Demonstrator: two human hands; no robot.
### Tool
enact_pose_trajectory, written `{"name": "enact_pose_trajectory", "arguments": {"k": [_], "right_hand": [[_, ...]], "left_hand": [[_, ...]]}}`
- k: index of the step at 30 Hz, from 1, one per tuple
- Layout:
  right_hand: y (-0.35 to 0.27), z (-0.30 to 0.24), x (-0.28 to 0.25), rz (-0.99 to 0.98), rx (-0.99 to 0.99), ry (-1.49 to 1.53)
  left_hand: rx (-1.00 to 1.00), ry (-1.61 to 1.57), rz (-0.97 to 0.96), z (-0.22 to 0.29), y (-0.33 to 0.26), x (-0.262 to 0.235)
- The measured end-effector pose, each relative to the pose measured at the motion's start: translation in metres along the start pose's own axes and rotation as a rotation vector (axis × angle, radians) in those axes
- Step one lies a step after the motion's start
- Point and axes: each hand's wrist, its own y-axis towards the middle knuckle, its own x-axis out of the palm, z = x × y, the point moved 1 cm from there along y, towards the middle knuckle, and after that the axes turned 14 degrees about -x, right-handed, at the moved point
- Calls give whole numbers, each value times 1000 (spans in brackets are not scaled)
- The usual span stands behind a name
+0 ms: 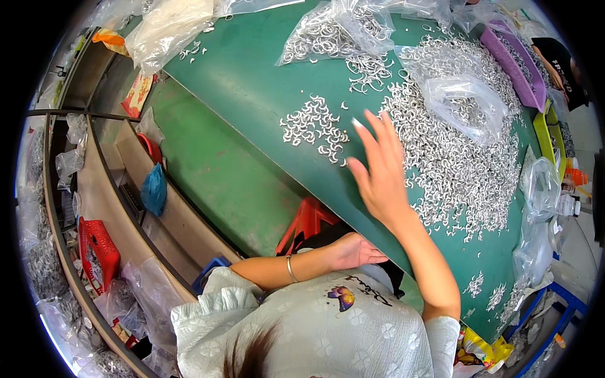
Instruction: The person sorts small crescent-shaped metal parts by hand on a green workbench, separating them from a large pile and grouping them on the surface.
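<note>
On the green table (252, 88), the right hand (377, 169) is lying with fingers spread, pinching nothing, between a small cluster of silver metal rings (314, 127) and a large heap of rings (454, 157). The left hand (354, 251) is resting loosely curled below the table's near edge, holding nothing visible.

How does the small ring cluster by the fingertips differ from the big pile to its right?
The small cluster is sparse, with green table showing between rings; the big pile is dense and far wider. A clear bag lies on the pile, none on the cluster. Both are silvery open rings.
</note>
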Motion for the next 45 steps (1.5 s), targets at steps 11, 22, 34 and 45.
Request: {"name": "enact_pose_trajectory", "arguments": {"k": [11,22,34,45], "right_hand": [[-156,0,-72,-308,312,-407],[-169,2,-93,80,357,-330],[-213,-1,-112,-4,388,-94],[-166,23,-97,-19,354,-161]], "left_hand": [[-2,1094,2,1,-30,25],[1002,1693,627,25,-37,107],[942,2084,492,35,-2,109],[953,2501,853,83,40,151]]}}
